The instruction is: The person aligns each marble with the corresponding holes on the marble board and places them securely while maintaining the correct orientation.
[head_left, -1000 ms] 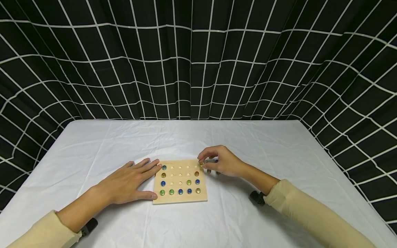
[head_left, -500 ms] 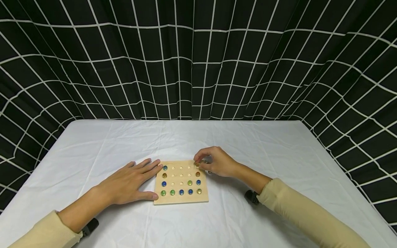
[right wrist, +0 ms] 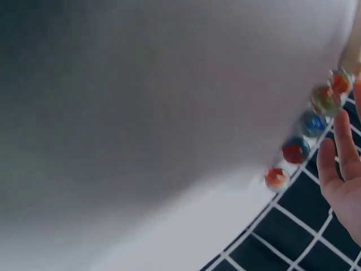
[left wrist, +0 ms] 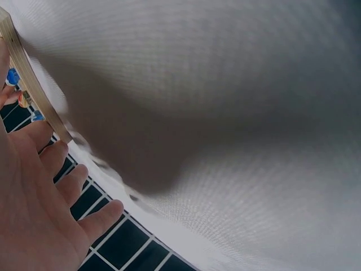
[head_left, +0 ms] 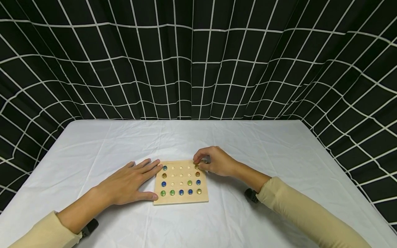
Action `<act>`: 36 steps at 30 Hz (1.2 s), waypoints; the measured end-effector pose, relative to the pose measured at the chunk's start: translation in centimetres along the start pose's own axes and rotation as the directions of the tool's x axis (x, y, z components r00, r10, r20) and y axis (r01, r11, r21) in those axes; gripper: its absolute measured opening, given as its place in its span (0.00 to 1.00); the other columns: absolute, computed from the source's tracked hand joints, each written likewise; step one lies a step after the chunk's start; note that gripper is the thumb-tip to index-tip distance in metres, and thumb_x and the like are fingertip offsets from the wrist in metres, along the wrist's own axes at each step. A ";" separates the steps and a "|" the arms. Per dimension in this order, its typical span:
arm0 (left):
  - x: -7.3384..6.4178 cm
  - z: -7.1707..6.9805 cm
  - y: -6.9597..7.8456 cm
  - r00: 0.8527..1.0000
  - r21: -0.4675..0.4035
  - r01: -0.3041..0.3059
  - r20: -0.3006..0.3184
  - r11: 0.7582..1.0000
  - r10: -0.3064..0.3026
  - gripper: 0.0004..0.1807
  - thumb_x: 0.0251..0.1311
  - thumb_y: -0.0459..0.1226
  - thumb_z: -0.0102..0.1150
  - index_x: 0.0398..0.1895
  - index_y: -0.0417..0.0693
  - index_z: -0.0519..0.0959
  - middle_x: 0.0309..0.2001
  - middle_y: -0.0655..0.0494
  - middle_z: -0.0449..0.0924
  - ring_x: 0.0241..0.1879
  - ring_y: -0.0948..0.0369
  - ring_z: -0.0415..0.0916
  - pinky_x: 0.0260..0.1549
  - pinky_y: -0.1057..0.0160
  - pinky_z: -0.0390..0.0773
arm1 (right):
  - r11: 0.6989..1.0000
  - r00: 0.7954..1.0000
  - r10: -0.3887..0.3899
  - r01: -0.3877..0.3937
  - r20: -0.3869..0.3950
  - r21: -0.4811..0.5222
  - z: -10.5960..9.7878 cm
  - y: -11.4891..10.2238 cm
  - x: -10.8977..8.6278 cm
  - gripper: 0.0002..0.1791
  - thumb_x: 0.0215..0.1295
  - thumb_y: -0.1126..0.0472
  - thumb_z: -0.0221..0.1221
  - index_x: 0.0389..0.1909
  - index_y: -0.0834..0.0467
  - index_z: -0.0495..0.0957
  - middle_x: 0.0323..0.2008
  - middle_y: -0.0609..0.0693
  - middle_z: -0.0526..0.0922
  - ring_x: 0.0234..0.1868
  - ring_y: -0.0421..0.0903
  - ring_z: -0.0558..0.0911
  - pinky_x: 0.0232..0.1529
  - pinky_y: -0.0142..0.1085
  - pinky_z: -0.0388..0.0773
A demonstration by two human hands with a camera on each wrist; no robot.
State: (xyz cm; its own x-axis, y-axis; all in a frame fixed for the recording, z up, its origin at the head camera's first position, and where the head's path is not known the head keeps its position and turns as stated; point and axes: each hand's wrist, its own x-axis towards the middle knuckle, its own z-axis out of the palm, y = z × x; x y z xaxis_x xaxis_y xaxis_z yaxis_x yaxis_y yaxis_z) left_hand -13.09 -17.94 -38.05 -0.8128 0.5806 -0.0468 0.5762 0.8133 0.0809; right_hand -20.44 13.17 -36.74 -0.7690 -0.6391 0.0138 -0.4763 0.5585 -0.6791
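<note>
A light wooden board [head_left: 181, 198] with rows of small round hollows lies on the table. Glass marbles in blue, green and amber fill its near row, its left column and part of its right side. My left hand [head_left: 124, 184] rests at the board's left edge with fingers spread, thumb on the near left corner. At the far right corner hollow, the thumb and forefinger of my right hand [head_left: 218, 162] pinch an amber marble [head_left: 196, 167]. Several loose marbles [right wrist: 295, 150] lie under and beside the right hand, mostly hidden from the head view.
A white cloth [head_left: 248, 137] with creases covers the table. Behind it and at both sides hangs a black curtain [head_left: 204, 75] with a white grid. Dark wrist cameras [head_left: 251, 195] sit under both forearms.
My right hand has moved left from beside the board to its far right corner, bringing the amber marble down to the corner hollow. The left hand stays in place.
</note>
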 end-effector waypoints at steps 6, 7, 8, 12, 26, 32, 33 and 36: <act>0.0 0.0 0.0 1.000 0.000 -0.004 0.002 1.000 0.004 0.49 0.50 0.75 0.35 0.73 0.62 0.52 0.72 0.61 0.52 0.72 0.54 0.51 0.61 0.40 0.59 | 1.000 0.998 0.001 -0.002 -0.056 -0.026 -2.2 0.9 -0.5 0.13 0.55 0.67 0.64 0.43 0.57 0.80 0.38 0.47 0.86 0.45 0.41 0.81 0.51 0.46 0.72; 0.0 0.0 0.0 1.000 0.000 -0.004 0.002 1.000 0.004 0.49 0.50 0.75 0.35 0.73 0.62 0.52 0.72 0.61 0.52 0.72 0.54 0.51 0.61 0.40 0.59 | 1.000 0.998 0.002 -0.004 -0.065 -0.024 -2.7 1.1 -0.6 0.14 0.55 0.68 0.63 0.43 0.58 0.80 0.38 0.48 0.86 0.45 0.42 0.81 0.50 0.46 0.73; 0.0 0.0 0.0 1.000 0.002 -0.004 0.003 1.000 0.004 0.50 0.50 0.75 0.35 0.73 0.62 0.52 0.73 0.61 0.52 0.72 0.54 0.51 0.61 0.40 0.59 | 1.000 0.997 0.002 -0.004 -0.073 -0.020 -3.1 1.4 -0.7 0.14 0.55 0.68 0.63 0.44 0.58 0.79 0.39 0.49 0.86 0.45 0.43 0.82 0.49 0.47 0.74; 0.0 0.0 0.0 1.000 0.005 -0.005 0.000 1.000 0.005 0.49 0.50 0.75 0.35 0.73 0.62 0.52 0.72 0.61 0.52 0.71 0.53 0.51 0.61 0.40 0.59 | 1.000 0.996 0.010 -0.010 -0.084 0.001 -4.3 2.6 -1.3 0.14 0.56 0.69 0.63 0.44 0.60 0.79 0.39 0.52 0.86 0.43 0.47 0.83 0.46 0.46 0.76; 0.0 0.1 0.0 1.000 -0.013 -0.006 -0.002 1.000 0.006 0.49 0.50 0.75 0.35 0.73 0.61 0.52 0.73 0.60 0.52 0.72 0.53 0.51 0.62 0.39 0.58 | 0.990 0.997 0.078 -0.078 0.005 0.118 -4.8 5.3 -2.3 0.16 0.53 0.74 0.62 0.45 0.64 0.78 0.41 0.57 0.84 0.43 0.51 0.81 0.47 0.44 0.76; 0.0 0.2 0.0 1.000 -0.015 -0.008 -0.006 1.000 0.008 0.49 0.50 0.75 0.36 0.73 0.62 0.52 0.73 0.60 0.52 0.72 0.53 0.51 0.61 0.39 0.58 | 0.988 0.993 0.120 -0.121 0.022 0.099 -4.7 4.1 -2.6 0.17 0.54 0.78 0.57 0.46 0.68 0.77 0.42 0.62 0.82 0.46 0.57 0.79 0.50 0.48 0.75; 0.0 0.1 0.0 1.000 -0.016 -0.009 -0.006 1.000 0.009 0.49 0.50 0.75 0.36 0.73 0.62 0.52 0.73 0.60 0.52 0.72 0.53 0.51 0.61 0.39 0.58 | 0.988 0.992 0.121 -0.122 0.023 0.098 -4.7 3.7 -2.7 0.17 0.54 0.78 0.57 0.46 0.68 0.77 0.42 0.63 0.82 0.46 0.58 0.79 0.50 0.49 0.75; -0.1 0.1 -0.1 1.000 -0.015 -0.011 -0.004 1.000 0.011 0.49 0.50 0.75 0.36 0.73 0.62 0.52 0.73 0.60 0.51 0.72 0.53 0.51 0.62 0.39 0.58 | 0.990 0.993 0.116 -0.117 0.025 0.080 -4.7 3.2 -2.7 0.16 0.54 0.79 0.57 0.45 0.69 0.77 0.41 0.63 0.82 0.45 0.57 0.79 0.48 0.48 0.75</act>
State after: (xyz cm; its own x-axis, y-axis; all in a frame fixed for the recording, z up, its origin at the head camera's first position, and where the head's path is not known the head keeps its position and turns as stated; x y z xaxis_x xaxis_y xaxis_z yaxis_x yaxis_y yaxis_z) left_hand -13.04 -18.03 -38.13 -0.8071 0.5890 -0.0416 0.5835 0.8064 0.0964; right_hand -21.87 19.15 -35.49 -0.8080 -0.5832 -0.0833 -0.3469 0.5853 -0.7328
